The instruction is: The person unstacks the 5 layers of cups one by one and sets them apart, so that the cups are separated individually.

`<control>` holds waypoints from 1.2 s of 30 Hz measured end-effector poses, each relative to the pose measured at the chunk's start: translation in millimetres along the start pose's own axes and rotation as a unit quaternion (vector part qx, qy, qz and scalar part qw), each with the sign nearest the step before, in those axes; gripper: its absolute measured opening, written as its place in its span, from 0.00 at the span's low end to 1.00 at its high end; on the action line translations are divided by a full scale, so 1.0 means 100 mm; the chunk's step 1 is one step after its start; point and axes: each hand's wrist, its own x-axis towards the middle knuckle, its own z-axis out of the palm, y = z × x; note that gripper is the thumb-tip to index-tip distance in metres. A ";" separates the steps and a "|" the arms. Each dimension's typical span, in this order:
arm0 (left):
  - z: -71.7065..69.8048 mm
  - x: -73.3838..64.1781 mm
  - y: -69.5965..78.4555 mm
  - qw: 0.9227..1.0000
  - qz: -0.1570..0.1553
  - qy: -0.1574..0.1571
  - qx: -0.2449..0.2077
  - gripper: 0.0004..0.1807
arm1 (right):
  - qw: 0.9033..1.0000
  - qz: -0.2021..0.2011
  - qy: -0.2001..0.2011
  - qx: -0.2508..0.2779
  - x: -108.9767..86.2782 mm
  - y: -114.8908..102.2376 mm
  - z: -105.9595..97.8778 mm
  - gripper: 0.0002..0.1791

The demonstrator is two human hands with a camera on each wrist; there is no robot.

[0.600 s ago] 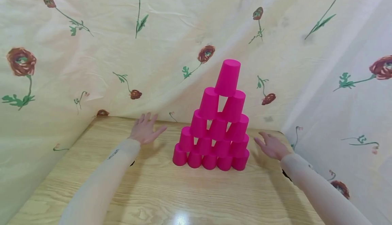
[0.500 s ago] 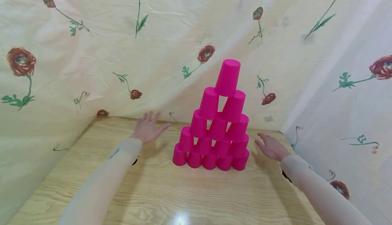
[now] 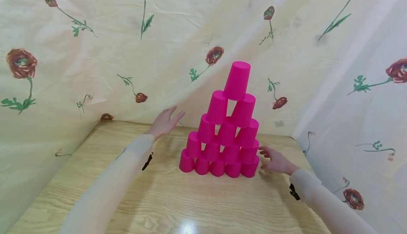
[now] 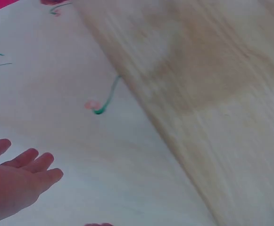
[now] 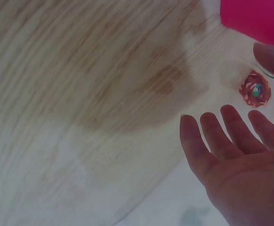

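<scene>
Pink cups, all upside down, form a pyramid (image 3: 219,152) of several rows in the head view, with a single cup (image 3: 237,81) at its top. To the left of the pyramid, my left hand (image 3: 165,122) is held in the air, fingers spread and apart from the cups. My right hand (image 3: 276,160) is close beside the lower right cups, its fingers loosely bent and holding nothing; whether a fingertip touches a cup I cannot tell. The right wrist view shows that palm (image 5: 250,183) near the edge of a pink cup (image 5: 259,19).
A wood-grain table (image 3: 190,205) bears the pyramid. Cream cloth (image 3: 178,50) printed with red flowers hangs behind it and along both sides, close to the table's back edge. Small black clips or straps (image 3: 147,161) show at the wrists.
My left hand has risen and moved right, towards the pyramid. The right hand has come down and left, nearer the lower cups. The pyramid stands as before.
</scene>
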 end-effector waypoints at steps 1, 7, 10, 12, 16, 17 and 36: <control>-0.02 0.01 0.05 1.000 0.005 0.004 -0.011 0.49 | 1.000 0.003 -0.005 0.014 0.01 0.00 0.02 0.42; -0.14 0.06 0.29 0.996 0.036 0.019 -0.076 0.47 | 0.998 -0.022 -0.018 0.061 0.01 0.05 0.12 0.46; -0.18 0.08 0.40 0.995 0.046 0.024 -0.090 0.47 | 0.997 -0.030 -0.026 0.073 0.00 0.07 0.17 0.46; -0.20 0.09 0.45 0.994 0.052 0.027 -0.091 0.48 | 0.996 -0.024 -0.031 0.079 -0.01 0.06 0.18 0.47; -0.22 0.11 0.52 0.993 0.061 0.029 -0.094 0.47 | 0.995 -0.016 -0.035 0.089 -0.02 0.02 0.19 0.47; -0.23 0.11 0.54 0.993 0.062 0.030 -0.096 0.46 | 0.995 -0.018 -0.036 0.089 -0.02 0.01 0.19 0.46; -0.35 0.13 1.20 0.978 0.116 0.044 -0.169 0.40 | 0.991 -0.049 -0.045 0.114 -0.03 -0.05 0.32 0.32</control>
